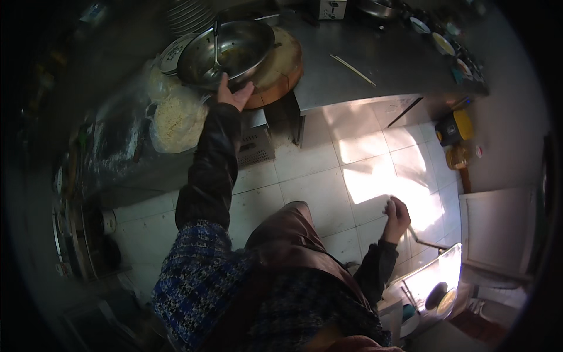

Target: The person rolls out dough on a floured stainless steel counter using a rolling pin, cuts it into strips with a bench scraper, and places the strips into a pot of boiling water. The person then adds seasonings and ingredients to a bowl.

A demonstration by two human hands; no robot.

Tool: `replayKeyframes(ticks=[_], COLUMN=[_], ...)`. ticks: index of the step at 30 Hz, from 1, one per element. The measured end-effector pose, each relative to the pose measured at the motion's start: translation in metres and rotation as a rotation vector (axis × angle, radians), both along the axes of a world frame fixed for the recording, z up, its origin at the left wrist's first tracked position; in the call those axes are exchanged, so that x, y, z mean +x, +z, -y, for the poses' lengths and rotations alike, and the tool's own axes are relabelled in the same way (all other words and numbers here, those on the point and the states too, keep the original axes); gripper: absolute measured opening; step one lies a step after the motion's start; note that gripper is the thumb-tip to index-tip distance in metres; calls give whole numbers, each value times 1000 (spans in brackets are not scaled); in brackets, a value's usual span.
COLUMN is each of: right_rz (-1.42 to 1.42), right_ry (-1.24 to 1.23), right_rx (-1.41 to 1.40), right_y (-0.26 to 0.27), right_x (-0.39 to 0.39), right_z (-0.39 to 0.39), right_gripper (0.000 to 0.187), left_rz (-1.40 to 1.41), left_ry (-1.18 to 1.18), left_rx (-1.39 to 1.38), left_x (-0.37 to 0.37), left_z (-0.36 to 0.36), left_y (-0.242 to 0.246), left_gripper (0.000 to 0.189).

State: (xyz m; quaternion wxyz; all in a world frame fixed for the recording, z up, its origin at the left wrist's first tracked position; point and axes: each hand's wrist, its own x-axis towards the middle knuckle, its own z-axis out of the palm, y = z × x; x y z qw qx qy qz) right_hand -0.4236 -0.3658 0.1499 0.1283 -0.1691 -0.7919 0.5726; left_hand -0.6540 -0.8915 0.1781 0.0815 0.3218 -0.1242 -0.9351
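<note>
My left hand [236, 94] is at the near rim of a wide stainless steel bowl [253, 33]. Its thumb lies over the rim and the other fingers are spread beneath the side. A metal ladle [216, 46] with a dark handle end leans inside, over some brownish residue. Partly under the bowl is a thick round wooden chopping block [283, 59]. My right hand [397, 218] hangs low on the right above the tiled floor, fingers curled; whether it holds anything is unclear. Left of my forearm, a clear plastic bag [178, 121] holds pale, crumbly or noodle-like food.
Stacked plates [169, 57] stand behind the bowl. Chopsticks [352, 69] lie on the steel counter [316, 88]. A floury work surface [112, 145] extends left. A yellow-and-black container [457, 127] and an oil bottle [456, 157] are by the right wall. A sunlit tabletop [448, 264] is near my right side.
</note>
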Motion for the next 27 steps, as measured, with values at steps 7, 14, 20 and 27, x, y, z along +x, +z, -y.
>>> replayKeyframes(ticks=[7,14,20,27], right_rz=[-273,-1096,-948,-741], right_ry=[701,1022,1370,987], right_rx=[-52,952,1754,1355], right_y=[86,150,119,97], right_x=[-188,-397,-508,-570], right_z=[120,270,259,200], right_gripper=[17,55,10,10], left_rz=[28,41,21,166], left_ry=[62,-314,-406,-27], left_rx=[-564,-458,-276,-580], left_x=[7,58,27,15], left_z=[10,-53,-85,-71], left_y=[-5,34,49,29], left_gripper=[32,39,34,35])
